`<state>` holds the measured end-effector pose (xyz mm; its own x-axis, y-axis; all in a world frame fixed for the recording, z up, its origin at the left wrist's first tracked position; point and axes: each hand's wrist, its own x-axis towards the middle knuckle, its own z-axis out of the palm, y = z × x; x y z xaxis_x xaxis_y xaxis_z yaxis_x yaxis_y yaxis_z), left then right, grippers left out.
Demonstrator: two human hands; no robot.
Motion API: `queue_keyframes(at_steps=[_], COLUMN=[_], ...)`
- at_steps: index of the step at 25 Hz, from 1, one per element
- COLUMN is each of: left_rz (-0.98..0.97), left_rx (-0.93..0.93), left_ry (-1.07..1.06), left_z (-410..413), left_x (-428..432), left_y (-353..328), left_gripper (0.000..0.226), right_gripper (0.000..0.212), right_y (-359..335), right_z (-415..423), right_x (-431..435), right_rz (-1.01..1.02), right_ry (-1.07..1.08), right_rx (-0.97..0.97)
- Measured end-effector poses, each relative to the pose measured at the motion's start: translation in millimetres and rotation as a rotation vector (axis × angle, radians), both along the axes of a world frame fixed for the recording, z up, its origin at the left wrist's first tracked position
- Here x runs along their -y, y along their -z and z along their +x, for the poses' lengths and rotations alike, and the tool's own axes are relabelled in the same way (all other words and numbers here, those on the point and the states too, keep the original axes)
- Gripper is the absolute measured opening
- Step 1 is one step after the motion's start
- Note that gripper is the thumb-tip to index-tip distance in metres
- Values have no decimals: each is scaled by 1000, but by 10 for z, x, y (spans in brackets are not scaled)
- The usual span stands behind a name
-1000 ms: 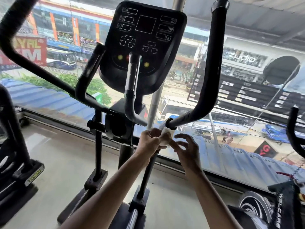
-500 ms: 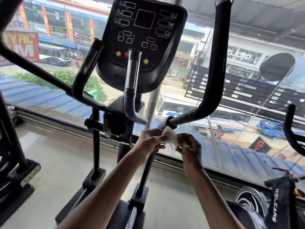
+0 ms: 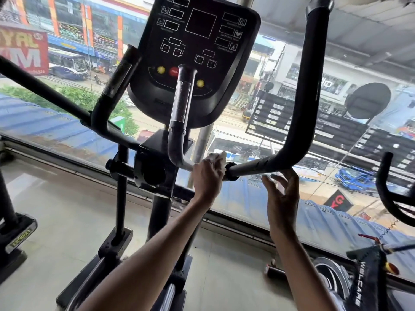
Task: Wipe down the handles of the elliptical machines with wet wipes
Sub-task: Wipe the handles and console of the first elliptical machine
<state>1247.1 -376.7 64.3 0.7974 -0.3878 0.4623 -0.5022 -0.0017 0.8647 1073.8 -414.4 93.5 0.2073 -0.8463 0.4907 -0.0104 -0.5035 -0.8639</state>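
A black elliptical machine fills the view, its console (image 3: 197, 55) up top. My left hand (image 3: 207, 176) grips a white wet wipe (image 3: 219, 157) against the inner end of the right moving handle (image 3: 301, 108), next to its black collar. My right hand (image 3: 283, 194) reaches up under the same handle's horizontal bar, fingers loosely curved, fingertips touching the underside. The short fixed grip (image 3: 182, 113) rises in front of the console. The left moving handle (image 3: 40, 90) slants off to the upper left.
A large window (image 3: 258, 198) runs right behind the machine, street and buildings beyond. Another machine's base (image 3: 15, 234) stands at the left edge. A further black handle (image 3: 386, 189) and a machine housing (image 3: 332, 277) sit at the right. Tiled floor (image 3: 56, 209) lies below.
Both hands held the wipe together below the handle's end. Now my left hand alone carries it up to the handle's inner end, and my right hand has moved right, under the bar.
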Motion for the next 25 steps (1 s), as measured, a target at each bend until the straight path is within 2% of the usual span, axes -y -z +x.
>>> queue_keyframes(at_steps=[5,8,11,13,19,23,25], left_rz=[-17,-129,-63,-33,-208,-123,-197], left_rx=[115,178,253,234,212,-99,-13], left_ry=[125,244,288,250,227,206,207], left_z=[-218,-216,-79,-69,-467,-393,-438], left_x=[406,398,446,463,334,474,435], left_y=[216,415,548,533,503,502,435], left_gripper=[31,39,46,47,55,47,49], right_gripper=[47,60,62,61,47,43,43], right_y=[-100,-41,-29,-44,-70,-139,-175], right_z=[70,82,107,107,57,-17,-58], right_x=[0,15,10,-3,1,30,36], right_rz=[-82,-67,-60,-69,-118,-162,-183], right_ry=[-29,-36,-23,-7,54,88,83], right_rx=[-79,-124,-154,-175,-248,-287,-310])
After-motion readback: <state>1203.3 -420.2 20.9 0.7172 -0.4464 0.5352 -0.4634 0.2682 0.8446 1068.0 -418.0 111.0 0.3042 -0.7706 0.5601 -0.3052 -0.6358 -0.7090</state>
